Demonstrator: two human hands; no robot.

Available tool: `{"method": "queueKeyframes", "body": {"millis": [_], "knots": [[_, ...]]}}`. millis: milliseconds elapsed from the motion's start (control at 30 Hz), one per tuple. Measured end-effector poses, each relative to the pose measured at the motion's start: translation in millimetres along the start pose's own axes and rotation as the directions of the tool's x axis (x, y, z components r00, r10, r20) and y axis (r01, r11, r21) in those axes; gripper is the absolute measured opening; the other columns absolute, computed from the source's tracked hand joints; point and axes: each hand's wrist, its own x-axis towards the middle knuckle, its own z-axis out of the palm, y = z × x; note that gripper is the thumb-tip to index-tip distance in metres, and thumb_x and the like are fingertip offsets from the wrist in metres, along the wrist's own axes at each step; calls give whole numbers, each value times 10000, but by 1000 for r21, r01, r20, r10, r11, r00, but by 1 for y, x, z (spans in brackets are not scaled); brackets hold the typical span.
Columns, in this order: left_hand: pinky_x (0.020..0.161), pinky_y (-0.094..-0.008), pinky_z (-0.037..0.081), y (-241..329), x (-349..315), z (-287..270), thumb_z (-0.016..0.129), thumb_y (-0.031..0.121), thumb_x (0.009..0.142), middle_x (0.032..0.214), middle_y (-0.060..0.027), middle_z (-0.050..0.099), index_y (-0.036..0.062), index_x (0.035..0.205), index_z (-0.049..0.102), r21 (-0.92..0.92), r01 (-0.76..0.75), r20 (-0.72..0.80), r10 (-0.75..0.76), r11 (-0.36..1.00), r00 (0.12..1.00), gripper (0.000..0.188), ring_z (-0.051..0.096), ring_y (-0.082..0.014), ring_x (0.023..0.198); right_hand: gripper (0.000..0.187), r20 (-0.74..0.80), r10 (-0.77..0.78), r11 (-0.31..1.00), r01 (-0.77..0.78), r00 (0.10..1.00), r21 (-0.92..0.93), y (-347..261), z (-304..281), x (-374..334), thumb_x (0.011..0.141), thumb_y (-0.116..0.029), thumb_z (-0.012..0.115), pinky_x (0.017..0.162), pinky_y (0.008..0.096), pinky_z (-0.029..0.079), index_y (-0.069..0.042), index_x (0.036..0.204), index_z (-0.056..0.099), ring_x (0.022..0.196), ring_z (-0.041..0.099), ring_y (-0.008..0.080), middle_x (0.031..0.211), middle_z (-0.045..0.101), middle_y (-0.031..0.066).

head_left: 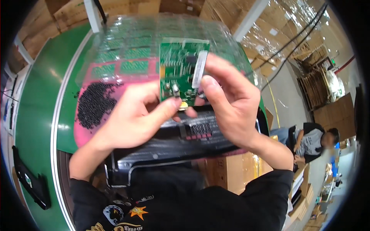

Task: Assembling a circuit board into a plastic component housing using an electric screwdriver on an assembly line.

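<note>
Between both hands I hold up a green circuit board (179, 63), standing nearly upright in front of me. My left hand (135, 115) pinches its lower left corner, the thumb near a small yellow part. My right hand (233, 96) grips its right edge, with the thumb by a white barcode label (199, 69) that lies along that edge. Both hands are closed on the board; some fingers are hidden behind it. Below them lies a long glossy black plastic housing (165, 148) with a slotted section, at the near side of the table.
A heap of small black screws or pellets (94, 106) lies on a pink mat (83, 134) at left. Clear plastic trays of green boards (135, 50) cover the far side. A black plastic part (31, 181) rests on the green table at far left. A person (310, 142) sits at right, near cardboard boxes (235, 171).
</note>
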Motion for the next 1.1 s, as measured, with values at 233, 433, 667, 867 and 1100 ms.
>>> {"method": "queueKeyframes", "body": {"millis": [233,433,667,867,1100], "knots": [[715,-305,498,6,15,4,473,55,874,828,-75,638,-21,1285,530,367,-4,181,-68,930,981,422,606,-140,748,701,332,-209,701,378,920,-605,-12,-55,-23,740,48,772,884,293,494,51,1363,452,837,669,147,870,692,90],[664,-265,499,0,29,8,560,-21,837,870,-61,667,-21,1306,501,441,156,360,-334,884,871,472,633,-125,791,649,254,-175,752,296,951,-589,5,-73,-62,667,-4,825,742,300,520,-36,1271,589,769,661,200,791,685,68],[583,-193,512,-27,16,11,817,16,689,1011,-58,677,21,1202,617,492,115,56,-163,863,985,551,640,-94,802,586,112,21,832,45,993,-553,35,-87,-83,650,-82,858,742,289,521,-6,1183,626,825,671,206,908,696,103],[573,-267,529,-50,5,13,854,117,655,909,-98,635,10,1136,616,707,61,144,-228,705,963,547,624,-158,723,521,244,218,862,-70,945,-502,60,-89,-93,634,-145,849,971,378,453,-12,1092,638,1150,586,298,1278,591,161],[709,-411,533,-69,3,16,827,185,684,1018,-112,577,2,1080,579,809,-76,226,-188,583,956,502,639,-326,886,533,274,304,813,-99,912,-574,70,-87,-96,617,-129,855,982,401,431,-49,1096,634,1152,542,320,1275,576,119]]}}
